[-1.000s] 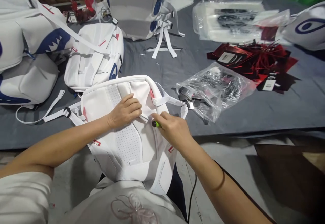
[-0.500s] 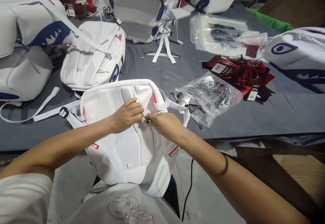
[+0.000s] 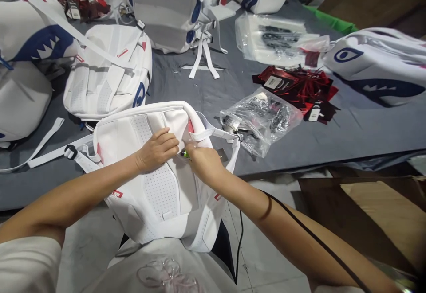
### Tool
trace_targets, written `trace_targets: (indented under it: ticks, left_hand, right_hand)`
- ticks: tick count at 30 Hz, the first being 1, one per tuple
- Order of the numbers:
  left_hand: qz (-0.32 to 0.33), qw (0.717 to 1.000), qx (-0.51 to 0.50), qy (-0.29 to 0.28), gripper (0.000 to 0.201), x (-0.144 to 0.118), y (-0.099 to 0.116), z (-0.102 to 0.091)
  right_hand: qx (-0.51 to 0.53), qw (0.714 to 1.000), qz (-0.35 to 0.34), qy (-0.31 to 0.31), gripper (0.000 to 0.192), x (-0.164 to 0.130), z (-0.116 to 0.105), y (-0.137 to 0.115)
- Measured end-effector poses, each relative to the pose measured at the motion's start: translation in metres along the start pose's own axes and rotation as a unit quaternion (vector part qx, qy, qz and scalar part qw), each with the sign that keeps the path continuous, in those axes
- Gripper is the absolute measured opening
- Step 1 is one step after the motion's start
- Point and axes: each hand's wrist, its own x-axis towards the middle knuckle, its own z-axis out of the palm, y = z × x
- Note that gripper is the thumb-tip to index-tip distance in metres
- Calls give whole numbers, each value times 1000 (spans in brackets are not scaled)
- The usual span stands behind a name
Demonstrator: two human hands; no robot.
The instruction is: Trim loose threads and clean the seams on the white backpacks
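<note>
Centrally, the left hand presses curled fingers onto the white backpack. Just right, the right hand grips a green-tipped tool against it.

The white backpack looks like smooth, faintly sheened leatherette with perforated mesh-like panels and woven webbing straps; the table cover is matt grey cloth; the bag is crinkled glossy clear plastic; the red tags shine like foil.

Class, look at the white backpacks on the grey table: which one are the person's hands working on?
The backpack nearest the camera, lying back-panel up and overhanging the table's near edge. Both the left hand and right hand rest on it; the others lie untouched farther back.
</note>
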Motion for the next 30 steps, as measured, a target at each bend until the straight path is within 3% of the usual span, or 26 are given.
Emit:
trace_targets:
  ticks: [10,12,15,18,21,24,30]
  left_hand:
    - [4,1000,-3,0,12,3,-2,-2]
    - [-59,998,-1,16,27,9,-10,-8]
    - [-257,965,20,45,60,18,-31,-15]
    - [-370,928,30,-7,66,18,-49,-13]
    - [-381,922,54,-40,70,13,-56,-7]
    - [-361,929,78,-11,71,10,-55,-3]
    - [-344,936,65,28,60,10,-52,-7]
  right_hand:
    - [47,998,14,41,16,0,10,-1]
    - [36,998,35,38,17,-3,10,-2]
    - [-34,998,29,46,18,-5,11,-3]
    - [-97,993,-13,69,24,-2,14,-3]
    - [-117,990,-31,77,27,2,16,-2]
    - [-136,986,-41,83,31,0,10,0]
    - [-145,977,-83,132,43,16,-30,-15]
